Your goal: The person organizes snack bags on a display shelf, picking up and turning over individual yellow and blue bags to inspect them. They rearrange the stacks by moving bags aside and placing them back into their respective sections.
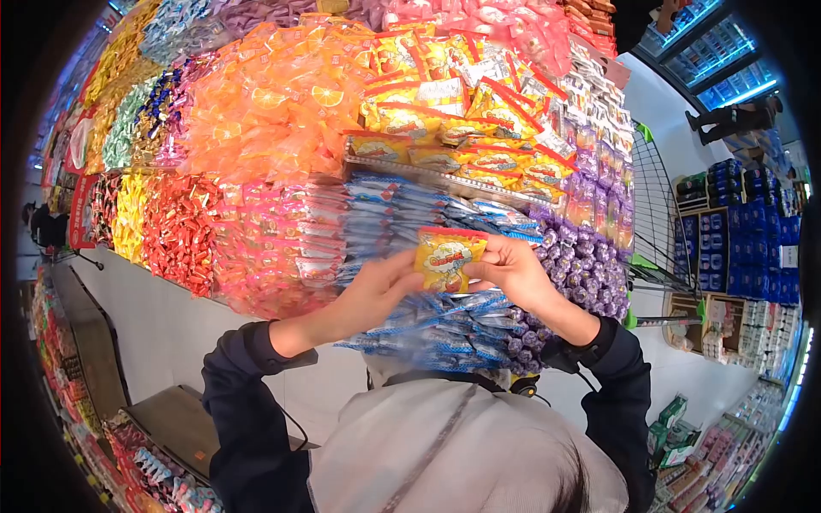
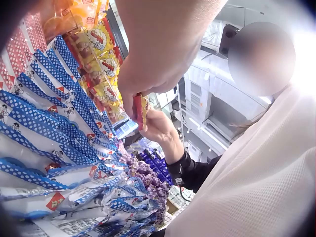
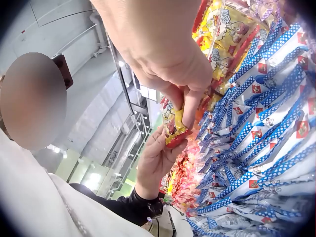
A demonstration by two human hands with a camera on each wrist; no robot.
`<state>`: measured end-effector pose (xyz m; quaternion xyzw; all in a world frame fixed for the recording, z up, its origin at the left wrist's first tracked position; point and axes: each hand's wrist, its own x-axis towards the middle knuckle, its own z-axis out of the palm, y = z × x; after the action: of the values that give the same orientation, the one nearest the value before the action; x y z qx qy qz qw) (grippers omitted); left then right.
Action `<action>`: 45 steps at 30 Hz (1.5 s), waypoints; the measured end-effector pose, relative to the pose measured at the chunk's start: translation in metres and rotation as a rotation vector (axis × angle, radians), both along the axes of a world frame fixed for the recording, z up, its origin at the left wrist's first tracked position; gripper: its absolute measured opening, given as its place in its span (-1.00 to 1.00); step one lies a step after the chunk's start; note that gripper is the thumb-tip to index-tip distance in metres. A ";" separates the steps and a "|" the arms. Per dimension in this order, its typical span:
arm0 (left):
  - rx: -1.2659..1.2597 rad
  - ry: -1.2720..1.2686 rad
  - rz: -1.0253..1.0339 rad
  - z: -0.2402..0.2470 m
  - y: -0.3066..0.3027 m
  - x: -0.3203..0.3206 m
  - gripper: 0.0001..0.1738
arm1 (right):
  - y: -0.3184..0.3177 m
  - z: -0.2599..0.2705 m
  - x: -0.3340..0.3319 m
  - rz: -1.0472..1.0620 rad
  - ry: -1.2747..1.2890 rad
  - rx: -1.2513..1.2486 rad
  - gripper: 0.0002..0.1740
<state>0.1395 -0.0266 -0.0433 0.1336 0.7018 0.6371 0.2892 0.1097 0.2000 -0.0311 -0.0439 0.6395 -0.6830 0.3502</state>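
A small yellow candy packet with a red top edge and cartoon print is held up in front of the chest, printed side showing. My left hand pinches its left side, and my right hand pinches the right side between thumb and fingers. In the right wrist view, the thumb and fingers press on the packet from both ends. Seen from the left wrist, the packet is nearly edge-on between the two hands. Below the hands lie blue-and-white dotted packets.
Similar yellow packets fill a tray just beyond the hands. Orange-wrapped sweets, pink packets and purple-wrapped sweets surround it. A wire cart stands on the right, near stacked blue packs.
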 end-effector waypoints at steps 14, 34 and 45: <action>-0.034 0.027 -0.068 -0.003 -0.004 0.007 -0.62 | 0.005 -0.012 0.001 0.098 0.002 -0.069 -0.60; -0.624 1.136 -0.026 0.136 -0.009 -0.137 -0.75 | 0.059 0.098 -0.080 -0.343 0.870 0.272 -0.71; -0.766 0.667 -0.596 0.089 0.034 -0.213 -0.67 | 0.025 0.083 -0.119 -0.020 1.096 0.364 -0.68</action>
<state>-0.0732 0.0071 0.0458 0.4045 0.8672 0.1528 0.2471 -0.0095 0.2255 0.0522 -0.3242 0.8351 -0.4429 -0.0366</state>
